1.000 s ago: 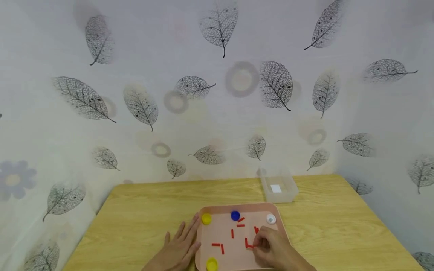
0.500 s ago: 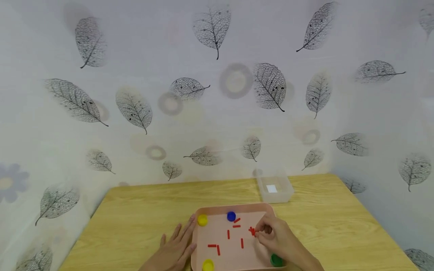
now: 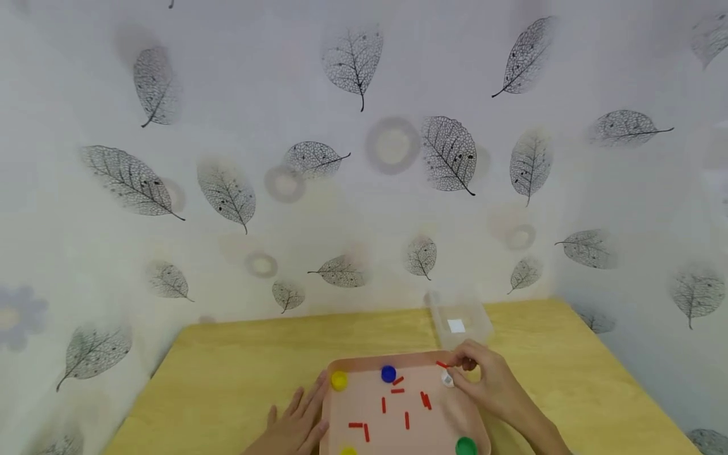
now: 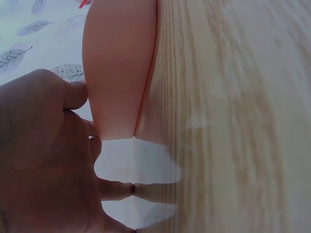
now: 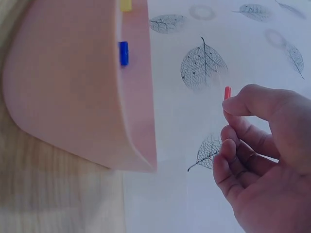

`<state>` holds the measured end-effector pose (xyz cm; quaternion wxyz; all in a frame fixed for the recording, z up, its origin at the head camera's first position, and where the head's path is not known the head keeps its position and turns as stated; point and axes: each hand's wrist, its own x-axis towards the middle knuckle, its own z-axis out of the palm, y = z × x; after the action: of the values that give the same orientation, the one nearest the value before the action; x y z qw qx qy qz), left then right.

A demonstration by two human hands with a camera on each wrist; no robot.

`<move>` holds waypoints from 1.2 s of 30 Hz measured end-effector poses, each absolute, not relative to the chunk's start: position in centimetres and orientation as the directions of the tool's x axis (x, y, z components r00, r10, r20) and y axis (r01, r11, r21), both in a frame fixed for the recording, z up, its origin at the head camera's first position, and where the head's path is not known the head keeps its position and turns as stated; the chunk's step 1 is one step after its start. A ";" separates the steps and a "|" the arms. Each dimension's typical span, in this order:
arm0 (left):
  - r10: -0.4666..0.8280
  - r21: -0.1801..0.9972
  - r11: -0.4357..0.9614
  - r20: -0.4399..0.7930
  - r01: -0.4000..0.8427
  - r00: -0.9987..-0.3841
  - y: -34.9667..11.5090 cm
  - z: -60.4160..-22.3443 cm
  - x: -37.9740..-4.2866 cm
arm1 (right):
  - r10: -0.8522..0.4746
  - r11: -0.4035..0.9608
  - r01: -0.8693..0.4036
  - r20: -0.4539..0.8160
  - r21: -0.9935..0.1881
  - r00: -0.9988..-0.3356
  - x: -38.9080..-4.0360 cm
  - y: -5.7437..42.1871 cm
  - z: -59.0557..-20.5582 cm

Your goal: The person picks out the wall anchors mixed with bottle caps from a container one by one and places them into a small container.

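My right hand [image 3: 486, 379] pinches a small red stick [image 3: 441, 364] between thumb and forefinger, over the far right corner of a pink tray [image 3: 364, 363]. The stick's end pokes out past the fingertips in the right wrist view, the hand raised above the tray. Just below the fingers is a white round cap [image 3: 447, 379], partly hidden by them. Several more red sticks lie scattered in the tray, among them a close pair [image 3: 425, 400]. My left hand [image 3: 292, 422] lies with spread, straight fingers at the tray's left side, its thumb touching the wall.
Around the tray's inner edge sit a blue cap [image 3: 388, 373], a yellow cap [image 3: 339, 380], a green cap [image 3: 466, 446] and a second yellow one cut off below. Behind the tray stands a clear plastic box [image 3: 478, 325] on the wooden table [image 3: 239, 354], near the leaf-patterned wall covering.
My right hand has picked up a red stick from the tray's lower right, passed over the close pair, and moved back and right to the white cap. The left hand has stayed in place.
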<state>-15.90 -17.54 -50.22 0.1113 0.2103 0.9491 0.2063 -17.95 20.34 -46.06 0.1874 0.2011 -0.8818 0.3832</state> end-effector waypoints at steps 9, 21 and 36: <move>0.484 0.460 0.798 -0.103 0.390 -0.869 -17.3 -49.7 -15.8 | -0.196 0.652 -0.548 0.582 -0.524 -0.789 -19.3 21.9 -44.2; 0.440 0.470 0.820 -0.149 0.328 -0.886 -18.4 -49.8 -15.4 | -0.148 0.638 -0.523 0.576 -0.565 -0.804 -21.6 23.2 -44.0; 0.457 0.471 0.816 -0.169 0.335 -0.873 -17.8 -49.6 -15.3 | 0.026 0.717 -0.448 0.663 -0.533 -0.748 -24.2 24.9 -46.6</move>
<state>-15.33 -17.84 -49.61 0.1387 0.2101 0.9427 0.2189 -24.17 24.94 -46.57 0.3333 0.1221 -0.8646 0.3556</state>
